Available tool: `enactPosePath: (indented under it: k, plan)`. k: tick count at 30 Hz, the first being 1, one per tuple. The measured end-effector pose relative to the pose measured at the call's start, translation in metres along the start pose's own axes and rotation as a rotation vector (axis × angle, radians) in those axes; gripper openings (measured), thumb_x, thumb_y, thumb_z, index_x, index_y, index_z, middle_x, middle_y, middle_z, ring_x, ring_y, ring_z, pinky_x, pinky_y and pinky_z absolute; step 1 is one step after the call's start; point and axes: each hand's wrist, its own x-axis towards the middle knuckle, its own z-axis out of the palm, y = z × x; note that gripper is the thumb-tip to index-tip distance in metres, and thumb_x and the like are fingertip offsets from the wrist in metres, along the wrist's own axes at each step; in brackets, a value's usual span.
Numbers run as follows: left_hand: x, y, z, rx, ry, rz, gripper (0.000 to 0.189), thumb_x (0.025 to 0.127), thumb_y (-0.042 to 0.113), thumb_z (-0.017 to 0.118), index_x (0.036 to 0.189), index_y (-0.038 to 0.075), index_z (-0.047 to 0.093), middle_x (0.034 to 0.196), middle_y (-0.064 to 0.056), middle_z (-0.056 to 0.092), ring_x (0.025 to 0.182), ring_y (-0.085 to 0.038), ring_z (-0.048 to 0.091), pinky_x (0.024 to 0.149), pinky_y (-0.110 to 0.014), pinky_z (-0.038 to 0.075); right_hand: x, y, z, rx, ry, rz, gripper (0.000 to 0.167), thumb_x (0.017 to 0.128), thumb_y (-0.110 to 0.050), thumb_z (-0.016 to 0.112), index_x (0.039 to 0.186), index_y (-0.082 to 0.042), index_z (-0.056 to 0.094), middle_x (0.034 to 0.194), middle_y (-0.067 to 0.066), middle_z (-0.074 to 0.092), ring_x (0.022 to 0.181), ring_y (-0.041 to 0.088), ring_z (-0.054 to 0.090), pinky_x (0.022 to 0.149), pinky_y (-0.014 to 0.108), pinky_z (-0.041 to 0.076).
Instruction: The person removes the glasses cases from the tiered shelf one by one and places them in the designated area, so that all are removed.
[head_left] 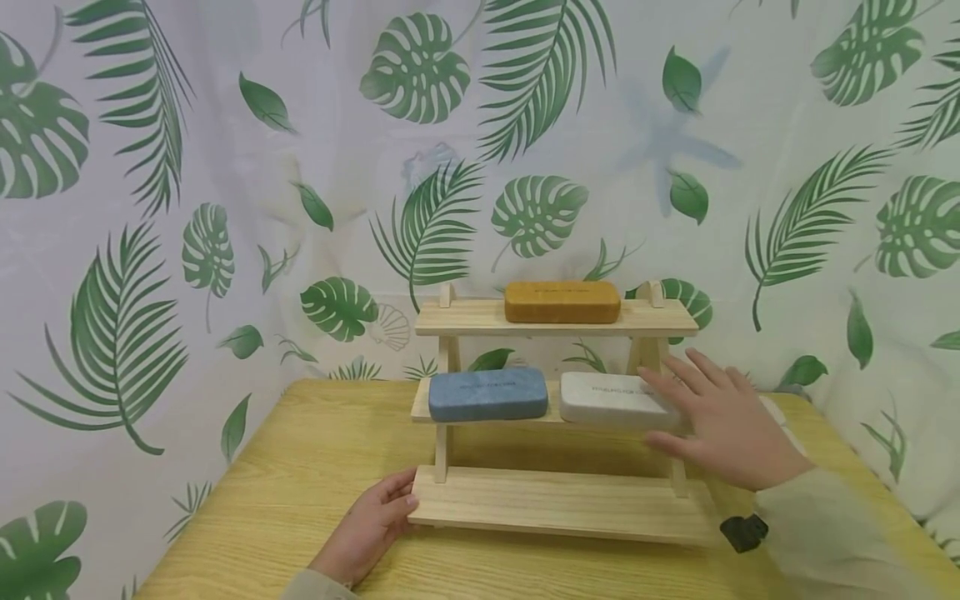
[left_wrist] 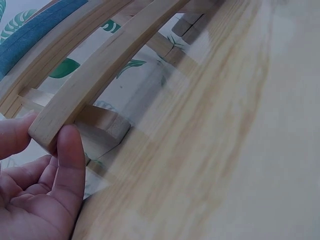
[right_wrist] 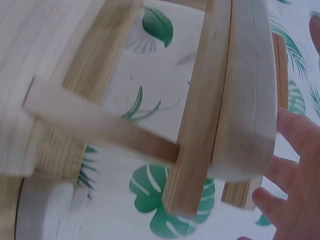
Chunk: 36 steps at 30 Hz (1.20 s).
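A three-tier wooden display rack (head_left: 555, 504) stands on the table. My left hand (head_left: 367, 529) pinches the left end of its lowest board, thumb on one side and fingers on the other in the left wrist view. A white glasses case (head_left: 611, 400) lies on the right of the middle tier. My right hand (head_left: 723, 417) is at its right end, fingers spread and fairly straight; whether they touch the case cannot be told. Left of it on the same tier is a blue glasses case (head_left: 487, 395). An orange glasses case (head_left: 562, 302) lies on the top tier.
The wood-grain table (head_left: 322, 442) extends to both sides of the rack. Behind it hangs a white cloth (head_left: 315, 125) printed with green leaves. A whitish rounded object (right_wrist: 45, 210) lies near the rack's right side, partly hidden behind my right hand in the head view.
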Motion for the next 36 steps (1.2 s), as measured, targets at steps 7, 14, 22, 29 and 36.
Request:
enactPosePath:
  k: [7,14,22,29,36]
  plan:
    - [-0.001,0.000,0.000,-0.001,-0.003,-0.006,0.067,0.106,0.019,0.055,0.157,-0.008,0.020,0.144,-0.022,0.047,0.120,-0.024,0.057,0.092,-0.036,0.051,0.016,-0.017,0.008,0.007,-0.002,-0.031,0.082,0.088,-0.071,0.062,0.156,-0.028,0.043,0.161,0.016,0.033,0.148,0.044,0.021,0.106,0.075,0.023]
    - [-0.001,0.002,0.002,0.004,-0.002,-0.006,0.066,0.106,0.019,0.055,0.157,-0.008,0.021,0.144,-0.021,0.047,0.120,-0.024,0.056,0.092,-0.036,0.051,0.027,-0.024,0.017,-0.003,-0.001,-0.035,0.085,0.088,-0.074,0.058,0.156,-0.025,0.043,0.160,0.017,0.034,0.145,0.043,0.027,0.105,0.073,0.026]
    - [-0.001,0.004,0.002,0.012,-0.006,0.005,0.066,0.106,0.019,0.055,0.157,-0.008,0.021,0.145,-0.023,0.045,0.122,-0.025,0.055,0.094,-0.036,0.050,0.034,-0.030,0.018,-0.004,-0.046,0.009,0.088,0.089,-0.079,0.051,0.158,-0.024,0.040,0.159,0.018,0.036,0.137,0.046,0.041,0.104,0.070,0.032]
    - [-0.002,0.007,0.002,0.024,-0.001,0.003,0.066,0.106,0.017,0.054,0.156,-0.009,0.021,0.145,-0.023,0.045,0.121,-0.024,0.055,0.094,-0.036,0.050,0.036,-0.032,0.021,-0.030,-0.039,0.029,0.092,0.087,-0.083,0.046,0.157,-0.024,0.041,0.151,0.016,0.048,0.129,0.047,0.049,0.097,0.069,0.039]
    - [-0.002,0.003,0.002,0.014,0.003,0.001,0.065,0.106,0.017,0.055,0.156,-0.010,0.022,0.142,-0.022,0.048,0.118,-0.024,0.057,0.093,-0.035,0.051,0.037,-0.031,0.027,-0.065,-0.047,0.048,0.096,0.084,-0.089,0.038,0.156,-0.027,0.042,0.136,0.016,0.059,0.120,0.043,0.054,0.093,0.068,0.042]
